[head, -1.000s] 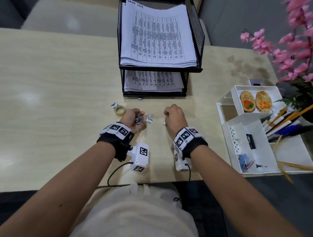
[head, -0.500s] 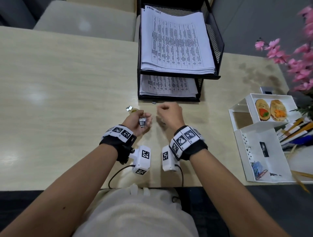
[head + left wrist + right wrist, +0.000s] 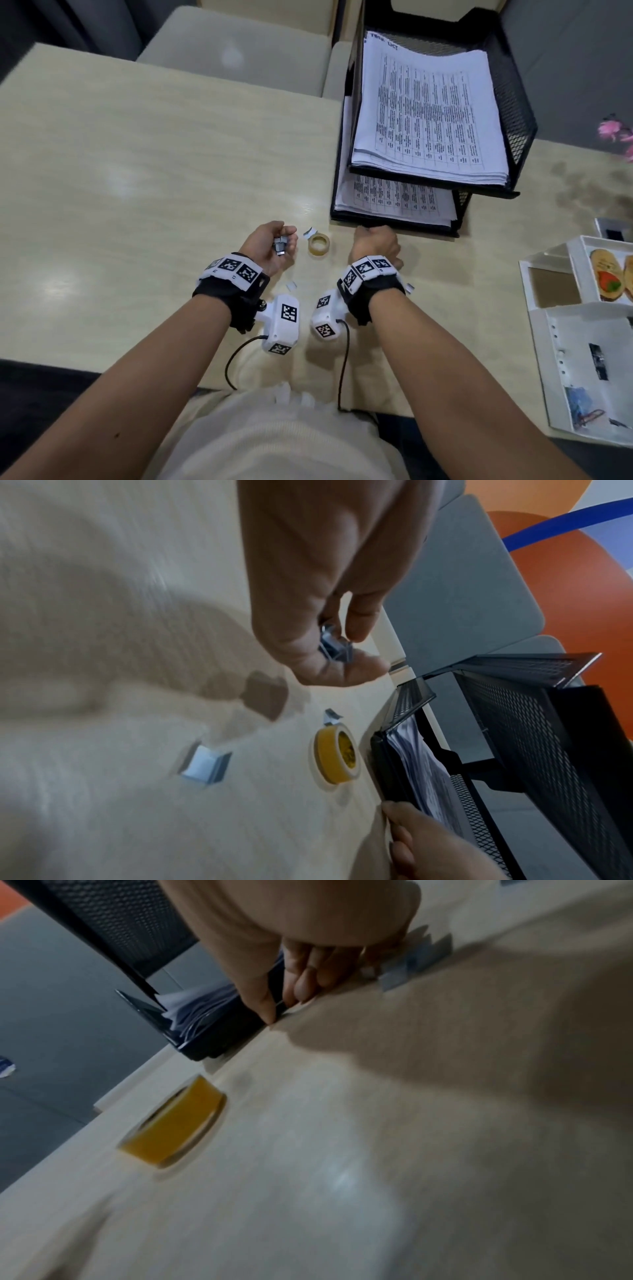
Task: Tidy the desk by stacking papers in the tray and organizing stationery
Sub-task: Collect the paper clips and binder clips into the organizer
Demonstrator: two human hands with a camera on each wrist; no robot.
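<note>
Small angular metal clips (image 3: 280, 244) are cupped in the curled left hand (image 3: 270, 245) above the pale wood-grain surface (image 3: 137, 171), beside a round tape roll (image 3: 319, 245). The right hand (image 3: 376, 243) is pinched at the black mesh tray (image 3: 513, 102)'s lower front edge, what it grips being hidden; printed papers (image 3: 428, 113) are stacked in both tiers.

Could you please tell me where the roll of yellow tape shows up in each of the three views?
Head: tape roll at centre, between the hands.
Left wrist: lower centre, beside the black paper tray.
Right wrist: lower left.
Shared landmark: the paper tray's front corner.
</note>
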